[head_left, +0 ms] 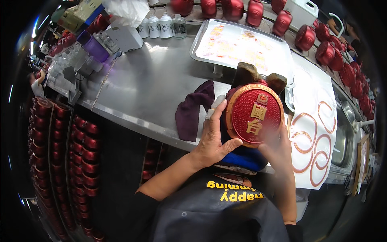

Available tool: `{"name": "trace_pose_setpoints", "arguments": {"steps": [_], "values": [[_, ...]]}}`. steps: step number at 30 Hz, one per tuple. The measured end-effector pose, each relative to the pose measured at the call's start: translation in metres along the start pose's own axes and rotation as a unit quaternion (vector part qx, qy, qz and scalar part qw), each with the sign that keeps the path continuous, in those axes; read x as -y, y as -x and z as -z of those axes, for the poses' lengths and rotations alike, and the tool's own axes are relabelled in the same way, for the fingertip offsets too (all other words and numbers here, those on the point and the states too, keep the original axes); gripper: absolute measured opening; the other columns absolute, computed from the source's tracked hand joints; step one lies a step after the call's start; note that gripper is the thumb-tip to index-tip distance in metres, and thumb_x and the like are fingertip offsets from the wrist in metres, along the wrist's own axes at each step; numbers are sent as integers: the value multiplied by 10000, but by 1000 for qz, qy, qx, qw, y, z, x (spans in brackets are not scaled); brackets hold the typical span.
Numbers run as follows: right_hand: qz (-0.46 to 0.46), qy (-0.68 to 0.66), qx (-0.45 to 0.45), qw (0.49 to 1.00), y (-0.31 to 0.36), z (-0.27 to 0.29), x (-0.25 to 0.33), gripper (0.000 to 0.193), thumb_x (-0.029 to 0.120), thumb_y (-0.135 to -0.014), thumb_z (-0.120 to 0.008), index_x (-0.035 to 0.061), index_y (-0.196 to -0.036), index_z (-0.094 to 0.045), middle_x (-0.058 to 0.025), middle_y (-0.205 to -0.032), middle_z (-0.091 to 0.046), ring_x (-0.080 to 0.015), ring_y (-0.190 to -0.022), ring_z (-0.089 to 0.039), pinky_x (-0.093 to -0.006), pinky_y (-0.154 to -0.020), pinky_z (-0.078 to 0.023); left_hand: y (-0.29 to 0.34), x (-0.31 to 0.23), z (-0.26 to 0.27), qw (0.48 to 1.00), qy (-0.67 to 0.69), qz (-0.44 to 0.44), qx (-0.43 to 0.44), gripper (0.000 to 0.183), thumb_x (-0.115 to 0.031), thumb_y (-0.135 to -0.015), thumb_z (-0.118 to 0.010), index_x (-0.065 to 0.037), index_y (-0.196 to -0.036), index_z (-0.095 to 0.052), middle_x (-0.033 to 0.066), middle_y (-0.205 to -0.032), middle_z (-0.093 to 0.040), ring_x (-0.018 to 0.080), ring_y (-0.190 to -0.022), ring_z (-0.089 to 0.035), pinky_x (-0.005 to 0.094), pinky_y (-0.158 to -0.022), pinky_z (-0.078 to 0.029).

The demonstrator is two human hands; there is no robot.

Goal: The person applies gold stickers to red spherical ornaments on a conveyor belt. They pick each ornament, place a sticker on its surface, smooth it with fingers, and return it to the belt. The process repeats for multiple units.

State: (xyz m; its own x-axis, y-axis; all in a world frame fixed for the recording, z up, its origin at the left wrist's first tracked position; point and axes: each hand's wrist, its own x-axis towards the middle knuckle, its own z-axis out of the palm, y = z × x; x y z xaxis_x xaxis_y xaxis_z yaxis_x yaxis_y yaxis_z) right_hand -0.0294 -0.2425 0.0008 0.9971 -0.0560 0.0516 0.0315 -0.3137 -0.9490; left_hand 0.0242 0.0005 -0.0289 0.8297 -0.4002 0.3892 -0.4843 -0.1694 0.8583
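Observation:
A round, flat red bottle (pixel 252 113) with raised gold characters and a gold band round its face is tilted up in front of me. My left hand (pixel 211 141) grips its left edge, thumb low on the rim, white covers on some fingertips. At the lower right edge my right hand (pixel 280 151) holds the bottle too, its fingers partly blurred. Blue cloth (pixel 244 159) lies beneath the bottle, and two worn brown blocks (pixel 247 72) stand behind its neck. A dark purple cloth (pixel 191 109) lies left of my left hand.
A steel table (pixel 141 80) spreads to the left. Beyond the bottle stands a tray (pixel 201 54) of gold and red decals. A white sheet (pixel 300 177) with ring-shaped bands lies right. Red bottles (pixel 254 12) line the far side; racks of red bottles (pixel 84 157) stand lower left.

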Motion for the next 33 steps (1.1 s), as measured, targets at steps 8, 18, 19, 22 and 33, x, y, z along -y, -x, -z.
{"name": "trace_pose_setpoints", "arguments": {"steps": [8,18,19,22,33], "values": [[-16,5,-12,1000,2,-1,5,1119,542,-820,-847,-64,-1597,-318,-239,-1536,-491,-335,-1438,-479,-449,-1195,-357,-3,2,1,1000,-26,-8,-1,1067,-452,-973,-743,24,-1645,-65,261,-1654,-230,359,-1548,-258,455,-1269,-215],[-8,-18,-5,1000,1,1,6,1043,330,-806,-853,6,-1632,-303,-167,-1506,-518,-271,-1391,-526,-396,-1148,-445,8,6,3,997,75,23,-7,1010,-256,-890,-795,32,-1625,-165,279,-1615,-303,442,-1494,-325,481,-1249,-252],[-11,-22,-3,1000,1,0,7,1044,344,-809,-857,6,-1629,-308,-168,-1505,-520,-271,-1389,-526,-395,-1146,-446,8,7,2,997,75,20,-8,1002,-261,-895,-796,34,-1621,-171,283,-1612,-302,441,-1488,-330,474,-1250,-253],[-2,-6,-17,1000,2,-2,9,1096,594,-824,-842,-55,-1570,-368,-212,-1460,-560,-298,-1362,-543,-422,-1150,-403,7,8,-2,995,93,15,-44,892,-288,-915,-792,33,-1556,-261,295,-1588,-327,428,-1455,-370,462,-1230,-278],[1,-5,-25,1000,2,-4,11,1088,602,-827,-836,-47,-1566,-373,-205,-1455,-558,-301,-1353,-548,-429,-1146,-408,9,-14,-1,995,-42,2,-92,516,-244,-925,-802,-45,-1224,-432,312,-1538,-379,396,-1461,-361,517,-1216,-250]]}}
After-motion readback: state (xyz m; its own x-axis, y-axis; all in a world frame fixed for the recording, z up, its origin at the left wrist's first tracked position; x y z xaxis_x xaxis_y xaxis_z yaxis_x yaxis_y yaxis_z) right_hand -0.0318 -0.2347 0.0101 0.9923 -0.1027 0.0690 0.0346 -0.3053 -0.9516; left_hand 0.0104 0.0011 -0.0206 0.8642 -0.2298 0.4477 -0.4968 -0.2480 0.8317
